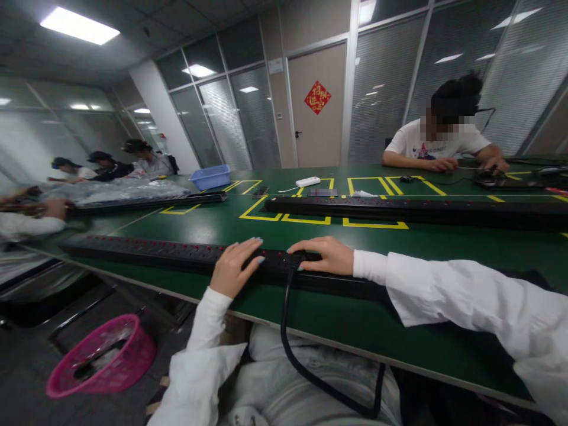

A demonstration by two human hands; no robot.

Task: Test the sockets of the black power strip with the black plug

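Note:
A long black power strip (146, 251) with a row of red dots lies along the near edge of the green table. My left hand (233, 266) rests on it with fingers stretched out and thumb apart. To the right, my right hand (331, 254) is closed, thumb and forefinger around the dark end of a thick black power cable (286, 319), against the strip's top. The cable droops over the table edge into my lap and loops back up. Its exact join with the strip is hidden by my fingers.
Another long black strip (399, 208) lies farther back on the green table (199, 222). Beyond it are a white power bank (307, 181) and a blue basket (210, 177). A co-worker (439, 139) sits opposite. Plastic wrap (119, 189) lies left; a pink basket (104, 358) stands on the floor.

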